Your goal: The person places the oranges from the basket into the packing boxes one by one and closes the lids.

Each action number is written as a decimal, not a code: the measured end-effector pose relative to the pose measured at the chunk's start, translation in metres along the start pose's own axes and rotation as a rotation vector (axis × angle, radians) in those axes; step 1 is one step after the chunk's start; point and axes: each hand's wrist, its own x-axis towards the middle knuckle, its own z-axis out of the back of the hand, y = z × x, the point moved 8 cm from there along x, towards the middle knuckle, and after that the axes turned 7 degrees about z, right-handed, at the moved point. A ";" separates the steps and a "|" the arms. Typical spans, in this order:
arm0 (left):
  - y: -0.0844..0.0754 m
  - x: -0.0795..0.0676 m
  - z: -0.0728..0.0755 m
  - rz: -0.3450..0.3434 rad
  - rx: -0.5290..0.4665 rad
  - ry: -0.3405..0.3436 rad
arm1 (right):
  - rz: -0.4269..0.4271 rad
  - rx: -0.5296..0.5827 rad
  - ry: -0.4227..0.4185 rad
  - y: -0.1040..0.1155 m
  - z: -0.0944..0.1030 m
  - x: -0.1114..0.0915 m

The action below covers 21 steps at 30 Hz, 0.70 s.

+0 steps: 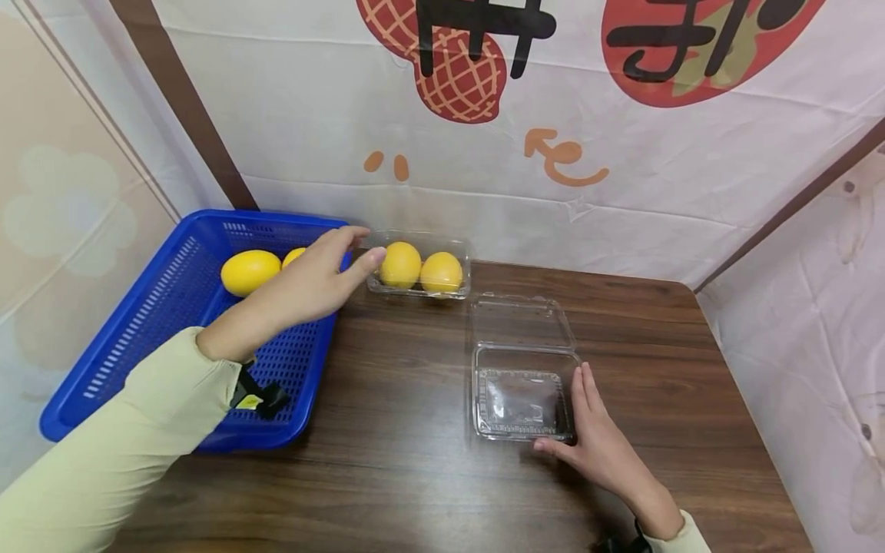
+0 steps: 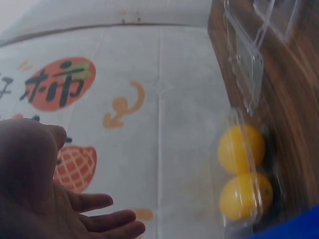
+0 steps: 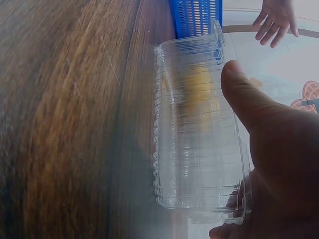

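My left hand [image 1: 307, 280] reaches over the right rim of a blue basket [image 1: 311, 384], its fingers spread and holding nothing. The fingertips are near a clear plastic box [image 1: 456, 292] by the back wall. Inside that box sit two round yellow fruits [image 1: 442, 273], also visible in the left wrist view. Two more yellow fruits [image 1: 250, 273] lie in the basket, one partly hidden behind my left hand. My right hand [image 1: 603, 445] rests against the near right corner of a second clear box [image 1: 523, 430], fingers straight along its side and thumb at its front. Its lid [image 1: 522, 322] is folded back.
Everything stands on a dark wooden table [image 1: 415, 476]. A white printed cloth [image 1: 297, 130] hangs directly behind it, and more cloth [image 1: 795, 307] closes off the right side. The basket takes up the table's left part.
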 end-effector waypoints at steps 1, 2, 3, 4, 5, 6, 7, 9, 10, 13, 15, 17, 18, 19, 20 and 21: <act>0.003 0.001 0.002 0.007 -0.001 -0.003 | 0.000 0.000 0.001 0.000 0.000 0.000; 0.006 0.003 0.004 0.012 -0.005 -0.002 | 0.003 -0.002 -0.001 0.000 0.000 0.000; 0.009 0.004 0.006 0.018 -0.009 0.000 | 0.003 -0.003 -0.002 0.000 0.000 0.000; 0.012 0.005 0.007 0.026 -0.014 -0.001 | 0.005 -0.005 -0.004 0.000 0.000 0.001; 0.016 0.007 0.009 0.035 -0.016 0.000 | 0.006 -0.007 -0.006 0.001 0.001 0.001; 0.019 0.008 0.010 0.040 -0.021 0.003 | 0.008 -0.007 -0.007 0.002 0.001 0.001; 0.022 0.010 0.011 0.044 -0.022 0.005 | 0.010 -0.011 -0.009 0.002 0.002 0.001; 0.027 0.013 0.015 0.052 -0.025 0.007 | 0.013 -0.013 -0.011 0.003 0.003 0.001; 0.030 0.014 0.016 0.057 -0.025 0.007 | 0.015 -0.013 -0.013 0.003 0.004 0.002; 0.037 0.018 0.023 0.074 -0.023 0.002 | 0.014 -0.012 -0.012 0.003 0.003 0.001; 0.043 0.021 0.027 0.091 -0.023 -0.004 | 0.012 -0.009 -0.009 0.002 0.002 0.000; 0.049 0.023 0.032 0.108 -0.022 -0.008 | 0.009 -0.007 -0.006 0.002 0.001 0.000; 0.053 0.024 0.034 0.115 -0.024 -0.008 | 0.008 -0.006 -0.006 0.001 0.001 0.000; 0.057 0.025 0.036 0.124 -0.024 -0.008 | 0.010 -0.005 -0.007 0.001 0.001 0.000; 0.060 0.026 0.038 0.129 -0.030 -0.010 | 0.012 -0.004 -0.009 0.001 0.001 0.000; 0.064 0.027 0.040 0.135 -0.031 -0.010 | 0.017 -0.005 -0.014 0.001 0.001 0.000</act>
